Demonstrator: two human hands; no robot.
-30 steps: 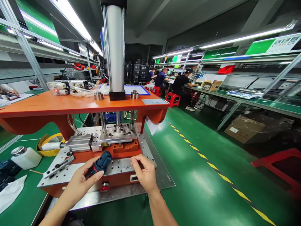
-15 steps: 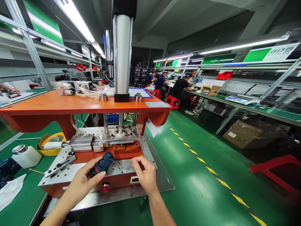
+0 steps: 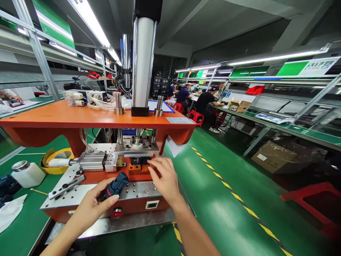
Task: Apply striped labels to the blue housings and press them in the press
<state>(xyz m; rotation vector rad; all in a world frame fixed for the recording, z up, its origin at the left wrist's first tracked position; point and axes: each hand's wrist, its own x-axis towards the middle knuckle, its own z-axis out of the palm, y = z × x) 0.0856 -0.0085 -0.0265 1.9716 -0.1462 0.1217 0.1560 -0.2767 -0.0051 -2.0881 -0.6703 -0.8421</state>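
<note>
An orange press (image 3: 80, 119) with a tall steel cylinder (image 3: 143, 64) stands before me. My left hand (image 3: 93, 204) is closed round a dark blue tool housing (image 3: 116, 185) with a red label, resting on the drilled steel base plate (image 3: 138, 188). My right hand (image 3: 165, 179) reaches in under the raised steel head (image 3: 137, 145), fingers partly curled, fingertips at the orange nest block (image 3: 140, 167). A dark part sits in that nest; I cannot make out whether the fingers grip it.
On the green bench at left are a white dispenser bottle (image 3: 28, 174), a roll of yellow tape (image 3: 54, 158) and a white cloth (image 3: 10, 211). A red button (image 3: 116, 212) is on the press front. Seated people (image 3: 205, 103) work at far benches; a red stool (image 3: 314, 199) stands right.
The press head has risen off the nest block. My right hand left the base plate's front edge and moved forward to the nest. My left hand kept hold of the blue housing.
</note>
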